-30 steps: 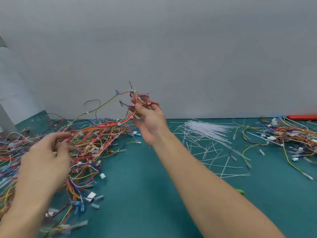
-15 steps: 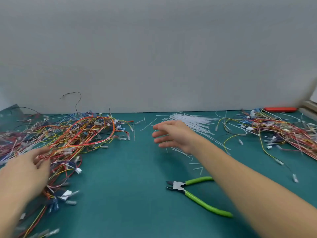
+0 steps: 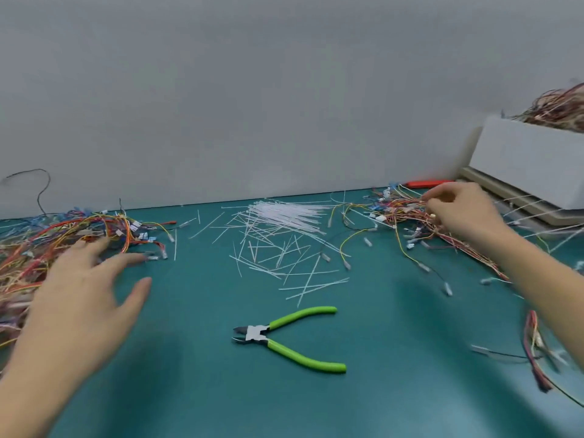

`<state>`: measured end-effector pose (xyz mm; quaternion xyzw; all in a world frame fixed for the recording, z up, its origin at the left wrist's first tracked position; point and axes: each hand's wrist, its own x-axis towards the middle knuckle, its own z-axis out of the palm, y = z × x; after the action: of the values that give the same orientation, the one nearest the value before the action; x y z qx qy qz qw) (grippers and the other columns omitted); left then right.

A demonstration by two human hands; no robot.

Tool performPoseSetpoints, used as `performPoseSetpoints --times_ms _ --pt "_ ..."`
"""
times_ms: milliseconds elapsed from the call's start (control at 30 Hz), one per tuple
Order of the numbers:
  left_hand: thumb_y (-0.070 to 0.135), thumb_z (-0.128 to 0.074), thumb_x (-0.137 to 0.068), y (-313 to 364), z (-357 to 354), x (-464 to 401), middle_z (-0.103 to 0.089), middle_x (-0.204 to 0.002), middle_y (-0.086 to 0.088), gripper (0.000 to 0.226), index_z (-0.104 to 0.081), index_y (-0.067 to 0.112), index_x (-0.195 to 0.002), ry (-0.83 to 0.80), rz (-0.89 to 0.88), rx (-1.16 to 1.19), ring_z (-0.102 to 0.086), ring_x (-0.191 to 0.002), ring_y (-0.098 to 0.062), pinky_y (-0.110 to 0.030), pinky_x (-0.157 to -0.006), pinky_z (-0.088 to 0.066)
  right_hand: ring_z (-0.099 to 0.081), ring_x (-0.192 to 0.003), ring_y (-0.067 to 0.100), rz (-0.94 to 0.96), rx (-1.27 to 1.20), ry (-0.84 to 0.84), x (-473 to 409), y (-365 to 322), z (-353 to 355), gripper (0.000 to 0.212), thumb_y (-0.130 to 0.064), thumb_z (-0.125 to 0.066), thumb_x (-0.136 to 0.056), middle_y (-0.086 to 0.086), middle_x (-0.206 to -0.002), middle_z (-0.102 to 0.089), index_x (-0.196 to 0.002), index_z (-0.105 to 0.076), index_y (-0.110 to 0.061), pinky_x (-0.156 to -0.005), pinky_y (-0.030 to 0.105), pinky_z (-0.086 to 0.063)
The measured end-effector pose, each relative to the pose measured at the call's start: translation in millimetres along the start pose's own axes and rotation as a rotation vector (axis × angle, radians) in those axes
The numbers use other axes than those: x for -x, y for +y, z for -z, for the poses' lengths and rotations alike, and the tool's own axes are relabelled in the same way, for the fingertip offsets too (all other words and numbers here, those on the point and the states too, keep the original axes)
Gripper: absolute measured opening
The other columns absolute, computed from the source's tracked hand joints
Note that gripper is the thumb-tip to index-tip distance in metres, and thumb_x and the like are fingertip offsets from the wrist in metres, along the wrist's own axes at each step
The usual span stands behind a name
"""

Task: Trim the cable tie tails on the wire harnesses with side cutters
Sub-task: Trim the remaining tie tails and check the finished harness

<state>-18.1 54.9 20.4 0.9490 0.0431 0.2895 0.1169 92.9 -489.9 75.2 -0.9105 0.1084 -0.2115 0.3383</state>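
Note:
Green-handled side cutters (image 3: 284, 338) lie on the teal mat (image 3: 196, 358) at front centre, jaws pointing left, touched by neither hand. My left hand (image 3: 85, 289) hovers with fingers spread at the edge of the left pile of wire harnesses (image 3: 63, 235) and holds nothing. My right hand (image 3: 458, 210) reaches into the right pile of wire harnesses (image 3: 407, 213), its fingers curled among the wires. A heap of white cut-off cable tie tails (image 3: 281, 229) lies at the back centre.
A white bin (image 3: 524, 159) filled with more harnesses stands at the far right on a beige tray. A red tool handle (image 3: 425, 183) lies against the grey wall. Loose wires (image 3: 537, 349) trail along the right front edge.
My right hand dropped the harness onto the left pile and swung across to the right pile. My left hand let go and spread open. The view turned right.

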Motion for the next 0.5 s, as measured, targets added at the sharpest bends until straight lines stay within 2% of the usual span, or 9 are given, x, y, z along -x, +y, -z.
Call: performPoseSetpoints --times_ms 67,167,267,333,400,500 --pt "0.032 -0.076 -0.088 43 -8 9 -0.07 -0.118 -0.005 0.015 -0.073 0.034 -0.102 -0.108 -0.025 0.08 -0.06 -0.113 -0.034 -0.05 -0.097 -0.049 -0.065 -0.077 0.014 0.032 0.225 0.018 -9 20 10 0.017 -0.017 -0.066 -0.09 0.001 -0.093 -0.075 -0.1 -0.079 -0.02 -0.078 0.033 -0.048" --pt "0.033 -0.071 -0.092 73 -28 31 -0.066 -0.109 0.012 0.009 -0.073 0.035 -0.101 -0.288 -0.055 0.196 -0.057 -0.111 -0.021 -0.042 -0.09 -0.049 -0.067 -0.102 0.035 -0.034 0.453 -0.061 -16 49 15 0.026 -0.02 -0.069 -0.092 0.016 -0.115 -0.075 -0.115 -0.076 -0.01 -0.094 0.043 -0.054" --pt "0.028 -0.071 -0.092 69 -40 33 -0.064 -0.102 0.015 0.008 -0.074 0.035 -0.096 -0.284 -0.076 0.236 -0.056 -0.107 -0.019 -0.043 -0.092 -0.048 -0.066 -0.105 0.043 -0.006 0.526 -0.001 -14 66 10 0.026 -0.023 -0.07 -0.092 0.022 -0.115 -0.073 -0.114 -0.077 -0.012 -0.093 0.05 -0.055" --pt "0.025 -0.072 -0.092 65 -43 34 -0.064 -0.101 0.016 0.01 -0.073 0.035 -0.094 -0.275 -0.063 0.271 -0.055 -0.106 -0.018 -0.043 -0.094 -0.047 -0.062 -0.106 0.048 -0.004 0.58 0.08 -14 68 2 0.029 -0.028 -0.068 -0.093 0.028 -0.117 -0.064 -0.118 -0.076 -0.014 -0.092 0.053 -0.054" --pt "0.025 -0.072 -0.091 64 -43 34 -0.062 -0.101 0.018 0.011 -0.072 0.036 -0.093 -0.281 -0.051 0.275 -0.054 -0.106 -0.016 -0.044 -0.095 -0.047 -0.053 -0.114 0.051 -0.043 0.57 0.165 -15 67 -3 0.035 -0.035 -0.065 -0.095 0.029 -0.119 -0.053 -0.123 -0.072 -0.016 -0.093 0.055 -0.05" --pt "0.026 -0.072 -0.091 65 -41 34 -0.06 -0.1 0.022 0.012 -0.07 0.038 -0.093 -0.29 -0.045 0.278 -0.053 -0.106 -0.015 -0.044 -0.094 -0.046 -0.048 -0.121 0.049 -0.079 0.55 0.115 -23 62 -6 0.034 -0.04 -0.061 -0.097 0.025 -0.122 -0.062 -0.12 -0.075 -0.019 -0.098 0.054 -0.047"
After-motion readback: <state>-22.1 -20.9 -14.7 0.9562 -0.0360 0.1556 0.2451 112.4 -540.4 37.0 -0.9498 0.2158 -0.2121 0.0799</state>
